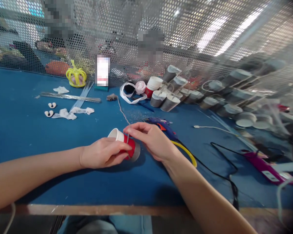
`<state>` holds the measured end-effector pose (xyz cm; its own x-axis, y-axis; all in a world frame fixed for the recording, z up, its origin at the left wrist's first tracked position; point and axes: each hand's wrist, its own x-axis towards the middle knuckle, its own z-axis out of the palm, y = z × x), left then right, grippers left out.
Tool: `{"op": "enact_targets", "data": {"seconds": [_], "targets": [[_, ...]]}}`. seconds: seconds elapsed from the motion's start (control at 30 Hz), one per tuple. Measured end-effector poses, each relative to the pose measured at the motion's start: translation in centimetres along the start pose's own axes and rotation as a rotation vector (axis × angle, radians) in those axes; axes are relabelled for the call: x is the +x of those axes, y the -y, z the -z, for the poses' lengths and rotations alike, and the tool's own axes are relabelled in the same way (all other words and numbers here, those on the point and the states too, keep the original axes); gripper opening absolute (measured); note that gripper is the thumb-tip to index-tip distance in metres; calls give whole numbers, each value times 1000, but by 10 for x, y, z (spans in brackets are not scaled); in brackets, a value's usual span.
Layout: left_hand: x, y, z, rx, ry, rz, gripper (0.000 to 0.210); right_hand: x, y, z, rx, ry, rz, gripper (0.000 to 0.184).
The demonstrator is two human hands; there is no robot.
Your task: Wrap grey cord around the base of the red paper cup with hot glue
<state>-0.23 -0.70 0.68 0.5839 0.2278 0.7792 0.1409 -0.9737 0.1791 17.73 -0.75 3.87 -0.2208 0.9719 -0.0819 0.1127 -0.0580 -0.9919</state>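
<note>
A red and white paper cup (132, 148) lies tilted on its side above the blue table, its white rim toward the upper left. Grey yarn is wound around the cup's base end. My left hand (104, 152) is wrapped round the cup from the left. Between the thumb and fingers of my right hand (150, 138), just above the cup, the grey yarn (123, 113) is pinched. That strand runs back to a small grey yarn ball (112, 97) farther up the table.
A blue glue gun (164, 126) with a black cord lies right of my hands, by a yellow loop (187, 152). Grey-wrapped cups (171, 102) stand at the back right. A purple power strip (261, 165) lies far right. Metal wires (70, 97) and white scraps (67, 113) are at left.
</note>
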Motion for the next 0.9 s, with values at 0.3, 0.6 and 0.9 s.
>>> {"op": "enact_targets", "data": {"seconds": [0.3, 0.6, 0.9], "targets": [[-1, -3, 0, -209, 90, 501, 18, -10, 7, 7, 86, -228, 201, 17], [6, -3, -3, -367, 83, 745, 16, -12, 4, 14, -63, -323, 303, 18], [2, -9, 1, -336, 138, 574, 12, -6, -1, 15, -316, -345, 249, 18]]}}
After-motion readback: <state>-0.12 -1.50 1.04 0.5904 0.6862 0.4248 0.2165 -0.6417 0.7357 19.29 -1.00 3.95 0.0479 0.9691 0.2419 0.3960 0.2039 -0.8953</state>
